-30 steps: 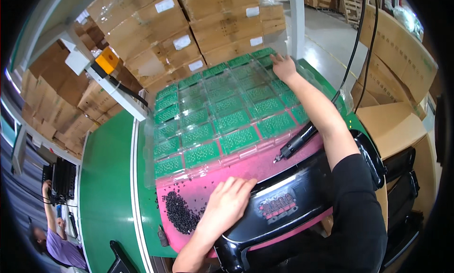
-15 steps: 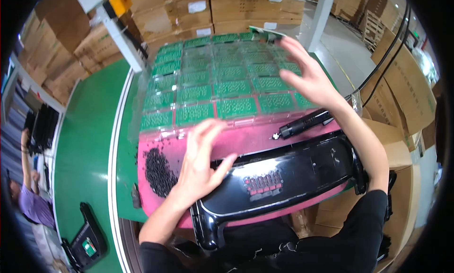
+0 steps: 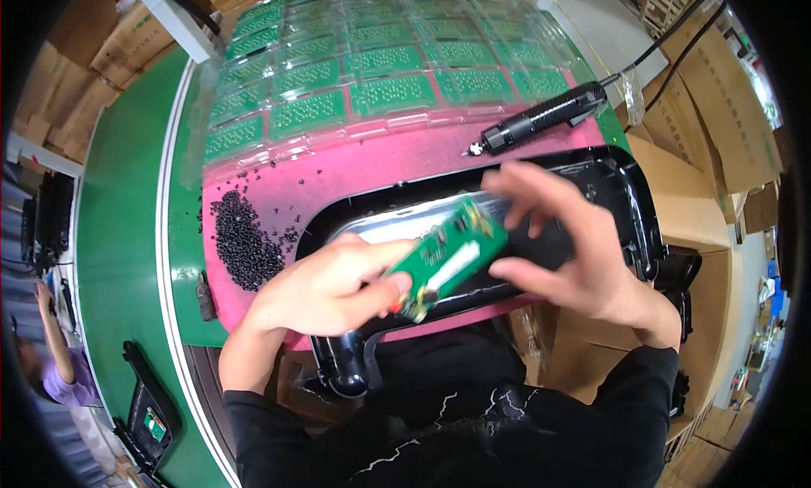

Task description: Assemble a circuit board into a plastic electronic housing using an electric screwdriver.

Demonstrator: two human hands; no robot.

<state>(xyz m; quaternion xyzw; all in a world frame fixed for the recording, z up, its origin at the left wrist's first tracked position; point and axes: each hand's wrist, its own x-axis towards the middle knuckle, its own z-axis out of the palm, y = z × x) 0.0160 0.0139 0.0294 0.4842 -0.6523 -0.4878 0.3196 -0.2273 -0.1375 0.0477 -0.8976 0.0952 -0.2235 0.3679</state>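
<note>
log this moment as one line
left hand: holding green rectangular circuit board; right hand: open, beside board; beneath: glossy black plastic shell; beyond: black cylindrical power tool

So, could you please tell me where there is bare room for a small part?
Bare: the pink mat between tray, near housing, black pile and screwdriver; the green table left of the white rail, beyond the far housing.

Crowded: around the pile, and over the near housing, where left hand, board and right hand are.
</note>
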